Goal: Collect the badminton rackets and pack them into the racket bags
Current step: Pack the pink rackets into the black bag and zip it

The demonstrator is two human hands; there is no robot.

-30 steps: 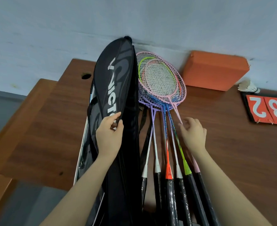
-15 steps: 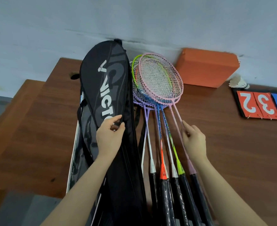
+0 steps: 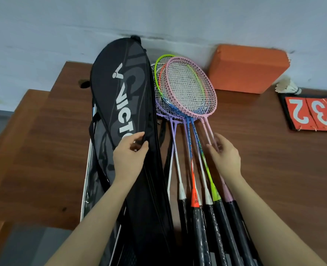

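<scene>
Across the brown tabletop (image 3: 274, 169), a black bag (image 3: 120, 96) lies lengthwise against the wall with a fan of rackets (image 3: 189, 89) just right of it, heads overlapping, black handles pointing back at the person. Beyond them sit an orange block (image 3: 247, 68), a score flipper (image 3: 312, 114) and a shuttlecock (image 3: 287, 87). Over the last second the view has drifted left and closer, and the right hand (image 3: 226, 156) has turned from flat on the shafts to fingers curling up around the pink shaft (image 3: 209, 133), which looks like the start of picking out one racket to pack. Its grip is only half closed; the fingertips touch the shaft, but whether it is truly held cannot be told. The left hand (image 3: 130, 158) keeps its pinch on the bag's edge near the zip, probably to hold the flap ready. All other rackets lie just left of the right grip, between the two hands.
</scene>
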